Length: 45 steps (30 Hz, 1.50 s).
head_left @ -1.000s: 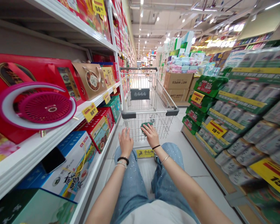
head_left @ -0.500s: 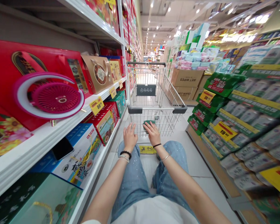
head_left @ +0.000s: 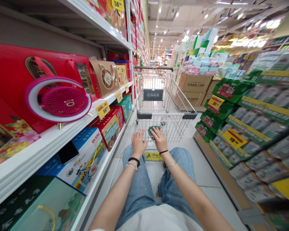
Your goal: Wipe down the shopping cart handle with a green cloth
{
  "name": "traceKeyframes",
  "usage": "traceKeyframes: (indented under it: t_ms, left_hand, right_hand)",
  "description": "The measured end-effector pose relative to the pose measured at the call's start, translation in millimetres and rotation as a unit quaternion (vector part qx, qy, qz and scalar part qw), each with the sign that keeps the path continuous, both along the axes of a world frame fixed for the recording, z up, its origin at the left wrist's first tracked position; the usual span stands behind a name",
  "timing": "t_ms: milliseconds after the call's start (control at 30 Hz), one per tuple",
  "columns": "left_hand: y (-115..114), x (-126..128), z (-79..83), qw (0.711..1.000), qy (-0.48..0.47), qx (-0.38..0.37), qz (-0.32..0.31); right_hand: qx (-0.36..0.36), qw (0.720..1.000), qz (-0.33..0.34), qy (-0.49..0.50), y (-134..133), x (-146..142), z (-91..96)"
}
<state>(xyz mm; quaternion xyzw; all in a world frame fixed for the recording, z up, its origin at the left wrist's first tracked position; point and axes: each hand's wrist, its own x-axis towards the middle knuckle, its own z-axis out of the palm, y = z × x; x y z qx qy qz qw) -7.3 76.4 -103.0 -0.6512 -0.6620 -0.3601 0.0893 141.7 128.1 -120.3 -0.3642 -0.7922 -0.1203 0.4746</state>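
A wire shopping cart (head_left: 159, 115) with grey corner bumpers stands directly in front of me. Against its lower end panel, my right hand (head_left: 160, 140) presses a small dark green cloth (head_left: 150, 131), its fingers bent over the cloth. Part of the cloth is hidden under those fingers. My left hand (head_left: 138, 143) is beside it, near the left corner of the same wire panel, fingers apart and holding nothing. Whether its fingertips touch the wires I cannot tell.
To my left, shelves hold gift boxes (head_left: 108, 126), a pink ring-shaped fan (head_left: 65, 102) and a dark phone (head_left: 67, 152). Stacked drink cans (head_left: 257, 141) and green packs (head_left: 231, 89) stand at right, with wet wipes cartons (head_left: 194, 83) beyond. A yellow floor sign (head_left: 153, 156) lies below the cart.
The view has shifted slightly, so the shelves and cart appear further right. My right hand stays on the cloth at the panel; my left hand remains beside it with its fingers apart.
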Motion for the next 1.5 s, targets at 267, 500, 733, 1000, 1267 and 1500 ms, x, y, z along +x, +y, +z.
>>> traceKeyframes:
  t_ms: [267, 500, 733, 1000, 1267, 1500]
  left_hand:
    - [-1.9, 2.5, 3.5, 1.000, 0.006, 0.001, 0.000]
    - [-2.4, 5.5, 5.8, 1.000, 0.016, 0.010, 0.007]
    - [-8.2, 10.6, 7.4, 0.999, 0.043, -0.011, -0.023]
    - [-6.6, -6.3, 15.2, 0.996, 0.067, -0.039, -0.051]
    - [-1.0, -19.6, 15.1, 0.993, 0.021, -0.086, -0.075]
    - [-0.2, -15.9, 14.5, 0.990, 0.009, -0.093, -0.103]
  right_hand:
    - [0.014, 1.000, -0.012, -0.006, 1.7, 0.9, 23.4]
    - [-0.003, 1.000, -0.022, -0.003, -9.4, 1.7, 17.7]
    - [0.011, 0.999, -0.036, -0.003, -5.2, 3.3, 15.5]
    - [0.015, 0.999, -0.029, 0.003, -10.7, 7.6, 31.3]
    - [-0.007, 0.999, -0.029, -0.031, -9.4, -3.4, 16.2]
    - [0.000, 1.000, -0.015, 0.000, -8.6, -11.2, 35.2]
